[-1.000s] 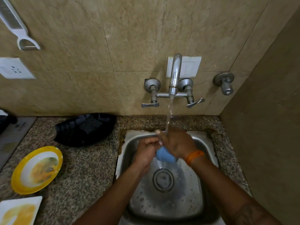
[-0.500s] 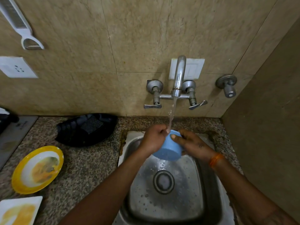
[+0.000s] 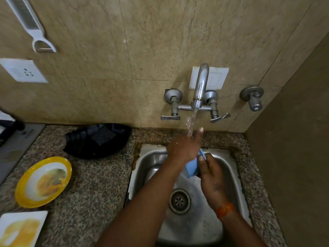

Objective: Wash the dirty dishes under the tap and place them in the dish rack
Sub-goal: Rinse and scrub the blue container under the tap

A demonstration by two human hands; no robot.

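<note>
Over a small steel sink [image 3: 229, 168] set in a speckled granite counter [image 3: 92, 189], a person washes a light blue cup [image 3: 192, 167] beneath a wall-mounted tap [image 3: 200, 86] with water running. The right hand [image 3: 211, 177] grasps the cup, fingers curled round its side with the thumb near the rim, holding it tilted above the basin. The left hand [image 3: 185, 148] crosses over the cup's mouth with fingers extended, one fingertip raised into the stream; whether it grips the cup cannot be told. An orange band [image 3: 224, 210] circles the right wrist. On the counter to the left lie a black dish rack [image 3: 97, 139], a yellow-rimmed plate [image 3: 43, 181] smeared with food, and a soiled white square plate [image 3: 19, 229]. A white peeler [image 3: 33, 27] hangs on the tiled wall above a socket [image 3: 23, 71].
</note>
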